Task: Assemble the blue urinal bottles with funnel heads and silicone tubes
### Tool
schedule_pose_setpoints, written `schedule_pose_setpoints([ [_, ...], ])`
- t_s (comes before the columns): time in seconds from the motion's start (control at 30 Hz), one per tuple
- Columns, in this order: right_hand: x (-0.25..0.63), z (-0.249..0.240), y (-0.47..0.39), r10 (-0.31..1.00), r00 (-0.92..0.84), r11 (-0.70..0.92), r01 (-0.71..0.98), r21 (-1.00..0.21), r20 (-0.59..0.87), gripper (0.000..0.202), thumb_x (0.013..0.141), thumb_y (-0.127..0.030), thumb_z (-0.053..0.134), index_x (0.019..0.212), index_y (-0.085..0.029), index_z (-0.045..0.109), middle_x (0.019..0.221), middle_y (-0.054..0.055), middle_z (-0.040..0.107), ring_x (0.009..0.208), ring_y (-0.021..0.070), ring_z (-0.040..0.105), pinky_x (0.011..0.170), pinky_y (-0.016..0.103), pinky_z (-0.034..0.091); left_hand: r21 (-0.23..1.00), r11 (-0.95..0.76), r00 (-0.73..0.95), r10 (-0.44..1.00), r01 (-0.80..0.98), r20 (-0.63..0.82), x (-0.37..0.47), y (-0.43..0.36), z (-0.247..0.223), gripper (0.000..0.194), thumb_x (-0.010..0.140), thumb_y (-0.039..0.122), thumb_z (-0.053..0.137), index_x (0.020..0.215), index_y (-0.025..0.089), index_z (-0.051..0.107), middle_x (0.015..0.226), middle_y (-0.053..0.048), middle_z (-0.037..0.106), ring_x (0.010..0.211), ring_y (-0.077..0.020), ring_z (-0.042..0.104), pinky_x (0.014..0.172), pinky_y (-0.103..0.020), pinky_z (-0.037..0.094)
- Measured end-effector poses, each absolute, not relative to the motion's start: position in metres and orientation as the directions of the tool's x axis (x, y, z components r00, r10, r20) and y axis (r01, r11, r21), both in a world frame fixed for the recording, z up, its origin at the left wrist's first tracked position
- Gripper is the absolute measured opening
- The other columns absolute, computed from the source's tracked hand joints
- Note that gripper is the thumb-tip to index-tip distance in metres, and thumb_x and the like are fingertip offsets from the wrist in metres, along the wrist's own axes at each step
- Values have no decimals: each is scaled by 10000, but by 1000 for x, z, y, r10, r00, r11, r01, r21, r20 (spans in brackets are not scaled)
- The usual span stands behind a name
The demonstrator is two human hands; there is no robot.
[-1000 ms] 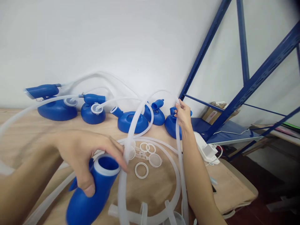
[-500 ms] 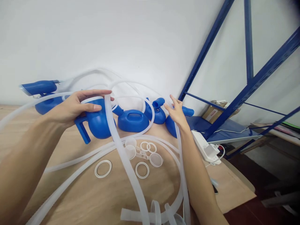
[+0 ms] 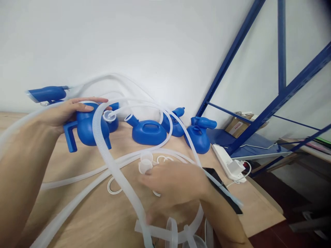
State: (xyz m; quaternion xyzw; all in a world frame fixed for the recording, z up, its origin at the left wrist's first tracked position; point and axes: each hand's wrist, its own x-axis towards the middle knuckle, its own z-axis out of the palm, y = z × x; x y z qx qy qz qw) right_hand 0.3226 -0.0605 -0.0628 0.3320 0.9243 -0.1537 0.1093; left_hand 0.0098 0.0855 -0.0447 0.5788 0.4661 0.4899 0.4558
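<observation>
My left hand (image 3: pixel 77 105) grips a rounded blue plastic urinal (image 3: pixel 86 129) at its white-rimmed top, thumb near, fingers behind. A handle sticks down at its left. A translucent hose (image 3: pixel 103 151) passes by the fingertips and in front of the urinal, then down toward me. My right hand (image 3: pixel 170 182) hovers low over the table, smeared by motion, its fingers hard to make out. Closest to its fingertips is a translucent cap (image 3: pixel 146 165). Thin white rings (image 3: pixel 161 158) lie just behind it, partly covered. Another white ring (image 3: pixel 113 190) lies left of the hand, partly behind the hose.
More blue urinals, one with a side handle (image 3: pixel 149 132) and one at right (image 3: pixel 198 137), stand along the wall. Several hoses loop over the wooden table (image 3: pixel 77 206). A dark flat device (image 3: pixel 227 198), a white power strip (image 3: pixel 222 158) and a blue shelf frame (image 3: pixel 230 62) are at right.
My right hand has come down from the hose at the back right to the caps and rings. My left hand and its urinal have shifted left. The dark device is now uncovered.
</observation>
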Motion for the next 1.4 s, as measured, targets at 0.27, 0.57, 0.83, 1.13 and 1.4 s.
schedule_pose_setpoints([
  [0.27,270,-93,-26,373,-920,302,244,-922,-121,161,829,-220,805,818,-293,663,905,-30,764,873,180,748,710,250,576,986,-158,202,969,55,144,-2,90,-45,692,698,452,878,1333,210,749,1211,-96,817,1072,-411,775,701,-409,723],
  [0.57,292,-76,-32,283,-959,-251,-84,-964,10,964,832,-309,907,1644,-224,394,850,0,738,774,172,736,823,329,590,989,-145,229,962,-33,149,9,77,-38,774,654,452,885,1382,262,703,1285,-78,794,1202,-453,719,974,-570,658],
  [0.83,294,-81,6,832,-395,137,-535,-833,390,405,888,-452,827,1190,-266,633,990,-25,739,758,146,757,743,317,669,975,-213,128,971,61,204,6,69,-25,872,633,573,918,1417,271,684,1159,-121,826,1009,-444,776,685,-528,711],
  [1.13,334,-70,35,880,130,446,-554,-703,456,358,975,-568,679,1293,-464,552,1038,-95,721,1012,119,755,930,347,658,937,-296,217,942,186,254,26,70,-31,474,710,610,878,942,224,732,770,-7,730,641,-197,696,491,-266,591],
  [1.4,372,-74,62,792,467,605,-510,-611,394,240,1042,-503,572,1262,-406,571,1080,-44,690,1057,115,726,976,350,644,942,-312,154,944,124,293,23,71,-29,343,648,416,810,873,264,601,725,36,585,527,-117,549,395,-210,363],
])
